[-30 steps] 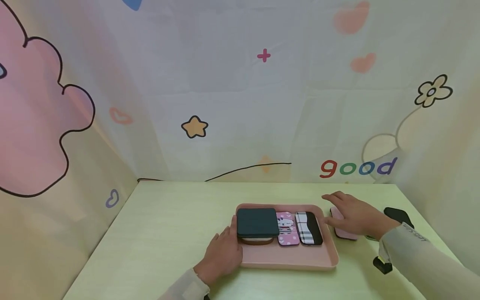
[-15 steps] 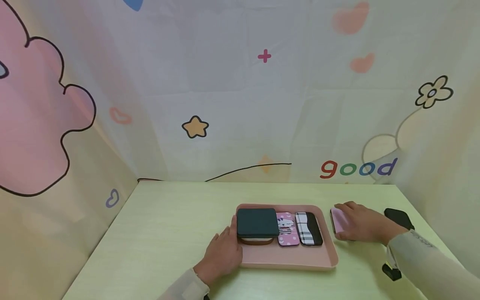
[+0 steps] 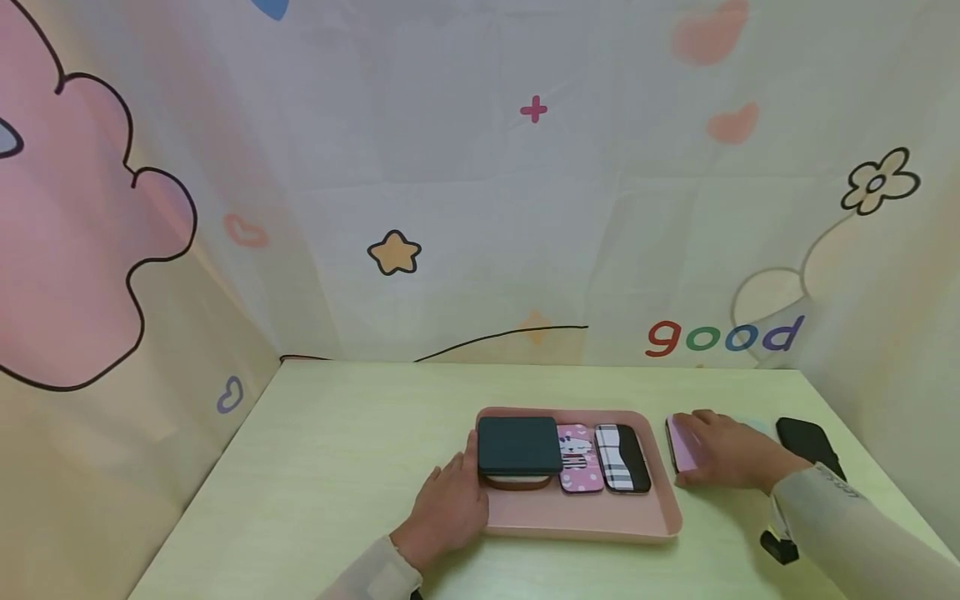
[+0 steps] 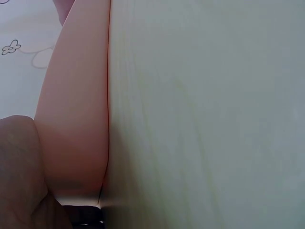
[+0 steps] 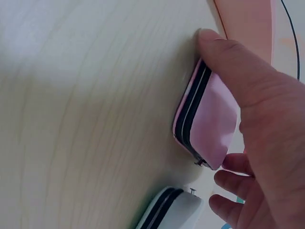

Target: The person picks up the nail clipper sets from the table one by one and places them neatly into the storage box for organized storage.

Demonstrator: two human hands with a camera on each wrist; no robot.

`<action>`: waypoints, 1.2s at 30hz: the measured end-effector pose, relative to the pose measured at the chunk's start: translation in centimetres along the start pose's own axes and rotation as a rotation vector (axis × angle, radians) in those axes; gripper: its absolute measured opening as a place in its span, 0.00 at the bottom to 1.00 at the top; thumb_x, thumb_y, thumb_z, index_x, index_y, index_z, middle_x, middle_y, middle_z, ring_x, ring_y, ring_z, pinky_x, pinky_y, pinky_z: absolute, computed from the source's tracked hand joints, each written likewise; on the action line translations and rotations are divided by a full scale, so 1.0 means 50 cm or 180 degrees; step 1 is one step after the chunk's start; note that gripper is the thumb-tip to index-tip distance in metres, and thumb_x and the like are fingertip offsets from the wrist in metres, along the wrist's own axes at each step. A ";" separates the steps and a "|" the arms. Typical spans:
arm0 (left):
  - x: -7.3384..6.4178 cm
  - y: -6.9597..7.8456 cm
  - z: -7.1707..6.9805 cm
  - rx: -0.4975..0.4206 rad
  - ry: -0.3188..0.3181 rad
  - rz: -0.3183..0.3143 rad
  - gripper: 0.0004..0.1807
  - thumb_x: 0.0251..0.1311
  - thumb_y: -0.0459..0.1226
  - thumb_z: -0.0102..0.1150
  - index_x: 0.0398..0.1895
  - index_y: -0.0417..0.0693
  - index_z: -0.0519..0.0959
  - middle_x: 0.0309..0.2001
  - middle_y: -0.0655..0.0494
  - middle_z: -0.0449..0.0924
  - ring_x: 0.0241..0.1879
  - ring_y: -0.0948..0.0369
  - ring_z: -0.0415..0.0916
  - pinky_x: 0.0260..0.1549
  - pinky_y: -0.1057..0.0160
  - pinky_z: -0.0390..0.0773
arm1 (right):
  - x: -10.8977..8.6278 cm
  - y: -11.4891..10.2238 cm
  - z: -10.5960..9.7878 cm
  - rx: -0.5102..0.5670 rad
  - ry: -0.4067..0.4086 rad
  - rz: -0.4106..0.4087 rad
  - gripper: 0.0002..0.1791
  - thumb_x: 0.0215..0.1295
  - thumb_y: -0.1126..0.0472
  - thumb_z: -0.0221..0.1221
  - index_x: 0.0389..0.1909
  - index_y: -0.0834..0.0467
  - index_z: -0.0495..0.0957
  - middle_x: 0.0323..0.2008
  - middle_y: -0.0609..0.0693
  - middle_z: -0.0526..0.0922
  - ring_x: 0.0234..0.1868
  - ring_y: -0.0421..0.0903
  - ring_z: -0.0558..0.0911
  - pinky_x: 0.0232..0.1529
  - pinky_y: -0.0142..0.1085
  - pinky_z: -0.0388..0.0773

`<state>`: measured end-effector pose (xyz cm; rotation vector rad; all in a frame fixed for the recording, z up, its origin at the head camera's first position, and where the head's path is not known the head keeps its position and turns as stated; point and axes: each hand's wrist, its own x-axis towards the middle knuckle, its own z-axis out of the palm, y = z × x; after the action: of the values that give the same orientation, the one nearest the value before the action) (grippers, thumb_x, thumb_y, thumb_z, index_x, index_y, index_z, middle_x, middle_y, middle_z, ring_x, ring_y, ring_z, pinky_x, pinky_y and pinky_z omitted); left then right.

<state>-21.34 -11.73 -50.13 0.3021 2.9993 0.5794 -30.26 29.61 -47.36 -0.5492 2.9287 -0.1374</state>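
Head view shows your right hand [image 3: 723, 454] over a pink pouch [image 3: 681, 446], just past the right side of the pink tray [image 3: 577, 518]. That is the big thing to mind: the pouch is outside the tray, beside its right wall, with a small gap of table [image 3: 360, 442] between them. Its long way seems to run from near you to far from you, but your hand hides part of it. Two slim cases, a spotty one [image 3: 577, 479] and a black-and-checked one [image 3: 622, 458], lie much the same way in the tray, next to a dark green box [image 3: 519, 446].

Your right hand is much nearer. Its thumb is at the near end and its fingers reach to the far end, so it looks like a pinch. I cannot tell if the pouch is off the table.

Your left hand [image 3: 446, 504] is across the tray, with straight fingers resting on its left side. A pale green pouch [image 5: 174, 210] and a black case [image 3: 808, 437] sit farther right.
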 end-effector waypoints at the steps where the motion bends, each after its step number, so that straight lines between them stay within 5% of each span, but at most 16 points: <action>1: 0.000 0.001 0.000 0.0001 -0.0007 0.0000 0.38 0.72 0.40 0.39 0.80 0.39 0.42 0.70 0.39 0.68 0.70 0.47 0.66 0.66 0.40 0.66 | 0.001 0.001 0.001 0.0013 -0.0030 0.0027 0.61 0.41 0.24 0.69 0.70 0.60 0.65 0.66 0.73 0.67 0.63 0.74 0.70 0.58 0.67 0.70; 36: 0.002 0.005 -0.005 -0.0002 -0.0042 -0.0043 0.38 0.71 0.40 0.40 0.80 0.39 0.42 0.70 0.39 0.67 0.71 0.47 0.66 0.67 0.40 0.65 | -0.020 0.003 0.000 -0.0108 0.0081 -0.0102 0.54 0.36 0.28 0.73 0.63 0.56 0.73 0.52 0.59 0.77 0.48 0.55 0.77 0.50 0.58 0.80</action>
<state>-21.41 -11.55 -49.81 0.2841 2.9860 0.5750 -29.37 30.10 -47.23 -0.6041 2.9529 -0.0992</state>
